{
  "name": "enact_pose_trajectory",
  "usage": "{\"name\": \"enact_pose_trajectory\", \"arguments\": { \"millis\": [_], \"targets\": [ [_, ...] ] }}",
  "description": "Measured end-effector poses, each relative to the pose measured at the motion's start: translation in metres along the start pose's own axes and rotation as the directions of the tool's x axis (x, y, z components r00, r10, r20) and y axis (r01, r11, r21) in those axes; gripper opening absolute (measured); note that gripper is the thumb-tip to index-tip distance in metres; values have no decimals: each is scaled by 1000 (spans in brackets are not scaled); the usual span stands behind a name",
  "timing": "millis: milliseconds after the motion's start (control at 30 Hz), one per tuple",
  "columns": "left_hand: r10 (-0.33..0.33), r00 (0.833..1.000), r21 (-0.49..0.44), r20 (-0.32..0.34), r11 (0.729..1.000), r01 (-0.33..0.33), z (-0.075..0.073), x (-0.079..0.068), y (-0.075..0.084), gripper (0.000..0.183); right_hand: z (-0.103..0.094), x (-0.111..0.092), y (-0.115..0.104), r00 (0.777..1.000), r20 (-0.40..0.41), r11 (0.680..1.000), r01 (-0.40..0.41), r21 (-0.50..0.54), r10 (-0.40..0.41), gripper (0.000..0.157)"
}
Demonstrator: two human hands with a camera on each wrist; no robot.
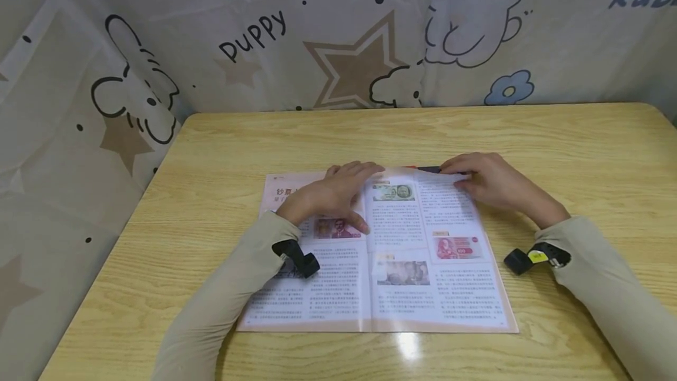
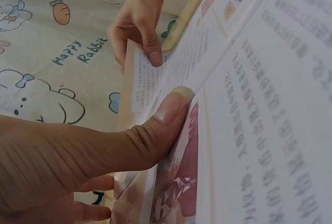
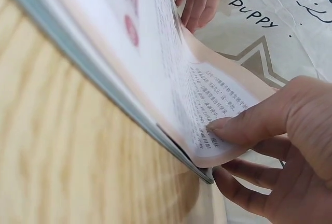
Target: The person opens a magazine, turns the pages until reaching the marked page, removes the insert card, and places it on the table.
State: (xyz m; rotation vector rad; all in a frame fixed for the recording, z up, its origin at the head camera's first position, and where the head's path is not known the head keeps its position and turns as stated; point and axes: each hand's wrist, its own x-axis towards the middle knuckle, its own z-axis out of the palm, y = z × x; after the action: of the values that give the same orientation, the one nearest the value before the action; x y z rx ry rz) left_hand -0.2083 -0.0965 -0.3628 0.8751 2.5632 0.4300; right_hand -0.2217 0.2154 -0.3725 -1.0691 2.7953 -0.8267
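An open magazine [image 1: 402,304] lies on the wooden table, its pages printed with columns of text and pictures of banknotes. My right hand [image 1: 489,178] pinches the top right corner of the right page [image 3: 228,94], thumb on the printed side and fingers beneath. That corner curves up off the pages below in the right wrist view. My left hand [image 1: 338,193] rests across the upper part of the left page, its thumb [image 2: 171,110] lying near the centre fold and its other fingers reaching the top edge. Part of the left page's heading is hidden under this hand.
A dark edge [image 1: 429,169] with a bit of red shows behind the magazine's top. The wooden table [image 1: 211,151] extends around the magazine. Behind it hangs a cloth [image 1: 338,16] printed with stars and cartoon animals. Each wrist wears a black strap camera [image 1: 520,260].
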Motion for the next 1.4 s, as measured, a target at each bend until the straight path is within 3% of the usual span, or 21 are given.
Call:
{"name": "enact_pose_trajectory", "arguments": {
  "millis": [133, 233, 367, 467, 867, 1167, 1400],
  "targets": [
    [5, 1000, -25, -12, 1000, -5, -1, 0, 1, 120, -2, 0, -1, 999, 26, 1000, -30, 5, 30, 32],
    [5, 1000, -41, -16, 999, -6, -3, -1, 1, 120, -4, -1, -2, 991, 63, 993, -116, 14, 115, 35],
    [13, 999, -59, -29, 998, -15, -4, -1, 1, 121, -6, -1, -1, 971, 103, 974, -222, 37, 218, 54],
    [21, 999, -63, -38, 998, -23, -3, -1, 0, 121, -6, -1, 0, 964, 98, 966, -253, 44, 248, 63],
    [9, 999, -42, -45, 999, -11, -3, -1, 2, 118, -2, 2, -4, 974, 25, 974, -223, -47, 224, 69],
    [4, 999, -14, -52, 1000, -5, -2, 0, 2, 116, 1, 3, -4, 973, 69, 975, -216, -55, 219, 57],
    [5, 999, 25, -55, 1000, -3, -2, 1, 1, 115, 1, 2, -6, 978, 28, 976, -207, -71, 209, 64]
  ]
}}
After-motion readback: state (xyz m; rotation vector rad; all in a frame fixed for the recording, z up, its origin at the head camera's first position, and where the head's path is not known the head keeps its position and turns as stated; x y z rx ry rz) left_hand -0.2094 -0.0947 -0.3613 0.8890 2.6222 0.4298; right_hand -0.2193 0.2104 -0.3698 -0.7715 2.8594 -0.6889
